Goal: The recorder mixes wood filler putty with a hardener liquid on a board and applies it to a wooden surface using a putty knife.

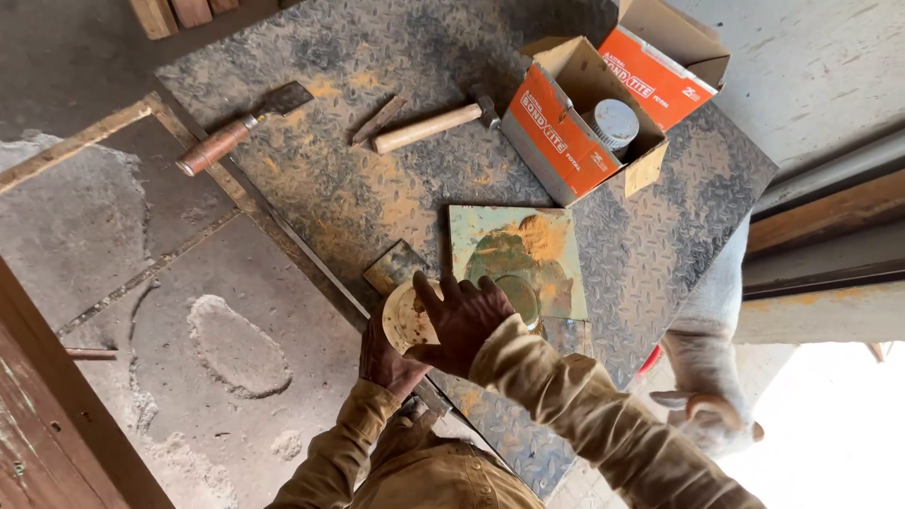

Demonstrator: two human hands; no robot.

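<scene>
Round tan disc [403,319] gripped by both hands, left [385,360] under, right [464,319] atop, at checker-plate table [650,254] w/ hammer [436,125].

Round tin lid [405,319] mostly covered by right hand [464,320]; left hand [385,358] partly hidden beneath it, grip can't be told. Wood blocks [184,11] cut off at top edge. White can [613,123] in orange carton [575,118] only partly visible.
</scene>
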